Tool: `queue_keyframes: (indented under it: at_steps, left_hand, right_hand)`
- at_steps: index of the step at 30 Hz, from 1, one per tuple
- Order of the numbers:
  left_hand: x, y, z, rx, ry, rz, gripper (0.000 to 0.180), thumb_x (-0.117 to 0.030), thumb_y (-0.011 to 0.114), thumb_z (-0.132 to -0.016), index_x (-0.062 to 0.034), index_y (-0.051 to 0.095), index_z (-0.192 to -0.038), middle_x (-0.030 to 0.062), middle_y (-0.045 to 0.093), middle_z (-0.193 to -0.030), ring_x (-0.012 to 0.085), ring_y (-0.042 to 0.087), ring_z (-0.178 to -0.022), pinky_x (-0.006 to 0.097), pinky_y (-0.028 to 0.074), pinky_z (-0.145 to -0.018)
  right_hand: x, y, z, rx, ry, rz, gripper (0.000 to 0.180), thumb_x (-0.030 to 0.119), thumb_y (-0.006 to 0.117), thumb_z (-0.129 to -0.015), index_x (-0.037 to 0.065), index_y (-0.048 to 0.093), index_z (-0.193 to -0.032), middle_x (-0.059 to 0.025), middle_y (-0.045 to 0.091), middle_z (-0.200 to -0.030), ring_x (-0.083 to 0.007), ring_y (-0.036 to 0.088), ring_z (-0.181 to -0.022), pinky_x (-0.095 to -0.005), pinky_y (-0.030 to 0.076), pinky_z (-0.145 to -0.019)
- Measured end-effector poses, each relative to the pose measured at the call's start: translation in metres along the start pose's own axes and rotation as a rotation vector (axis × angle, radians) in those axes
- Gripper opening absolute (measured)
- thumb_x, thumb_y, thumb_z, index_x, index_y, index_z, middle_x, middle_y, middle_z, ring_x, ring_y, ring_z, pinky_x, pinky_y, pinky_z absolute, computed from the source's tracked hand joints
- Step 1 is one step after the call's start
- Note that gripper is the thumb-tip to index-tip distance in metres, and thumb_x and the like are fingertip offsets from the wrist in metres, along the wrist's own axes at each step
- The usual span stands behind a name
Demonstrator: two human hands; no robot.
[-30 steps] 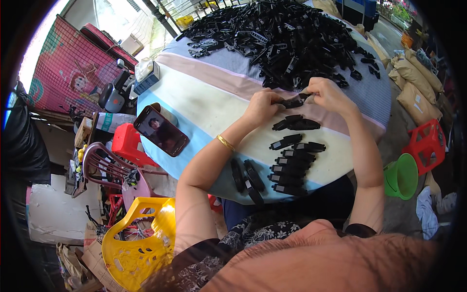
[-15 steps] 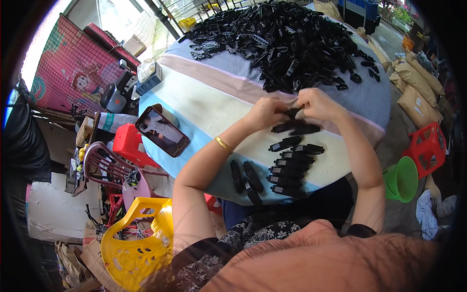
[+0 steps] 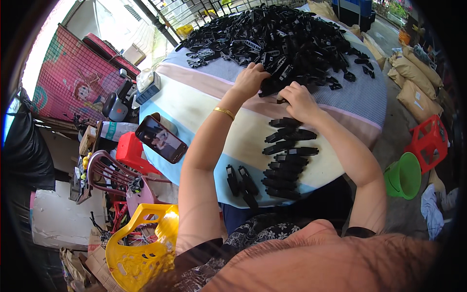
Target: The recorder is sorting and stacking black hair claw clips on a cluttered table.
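Observation:
A large heap of small black plastic parts [image 3: 296,44] covers the far side of the round table. My left hand [image 3: 250,81] is at the heap's near edge, fingers bent together, fingertips among the parts; whatever they grip is hidden. To its right, my right hand [image 3: 300,102] is closed, thumb and fingers pinching a small black plastic part [image 3: 281,101] just above the cloth. Close below the right hand, several elongated black pieces [image 3: 282,173] lie in a stacked column toward me. A smaller group of the same pieces [image 3: 232,181] rests to the left, by the near edge.
A striped tablecloth [image 3: 194,104] covers the table. On its left stand a tissue box [image 3: 148,87] and a phone [image 3: 161,138] leaning on a cup. Around it are a yellow chair [image 3: 124,255], red stools [image 3: 428,143], a green bucket [image 3: 404,177] and brown sacks [image 3: 416,102].
Both hands have come apart and moved away from me to the heap, the left one farther. Another elongated black piece now lies at the far end of the column.

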State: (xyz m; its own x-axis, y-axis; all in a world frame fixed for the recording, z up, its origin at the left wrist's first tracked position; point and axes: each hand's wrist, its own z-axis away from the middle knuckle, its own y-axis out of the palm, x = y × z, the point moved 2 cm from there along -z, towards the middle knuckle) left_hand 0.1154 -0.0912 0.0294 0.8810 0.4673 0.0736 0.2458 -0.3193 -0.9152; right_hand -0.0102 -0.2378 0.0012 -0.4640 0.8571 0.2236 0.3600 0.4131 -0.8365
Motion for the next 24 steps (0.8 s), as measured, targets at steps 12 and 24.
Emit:
queue_keyframes:
  at_steps: [12, 24]
  left_hand:
    - [-0.017, -0.019, 0.045, 0.145, -0.544, 1.08, 0.024, -0.013, 0.047, -0.093, 0.0004, 0.058, -0.109, 0.0032, 0.059, -0.069, 0.0066, 0.052, -0.057, 0.02, 0.042, -0.05]
    - [-0.072, -0.038, 0.066, 0.185, -0.297, 0.242, 0.035, 0.001, 0.05, -0.078, -0.0138, 0.061, -0.108, 0.0148, 0.06, -0.093, 0.031, 0.061, -0.072, 0.04, 0.049, -0.068]
  right_hand:
    - [-0.017, -0.032, 0.014, 0.16, 0.395, -0.248, 0.013, 0.014, 0.057, -0.079, 0.005, 0.062, -0.088, -0.0147, 0.064, -0.079, -0.0327, 0.061, -0.073, -0.0386, 0.048, -0.066]
    - [0.002, -0.027, 0.016, 0.186, 0.141, -0.213, 0.024, 0.013, 0.063, -0.07, 0.003, 0.067, -0.091, -0.0163, 0.064, -0.081, -0.0308, 0.061, -0.073, -0.0371, 0.048, -0.068]
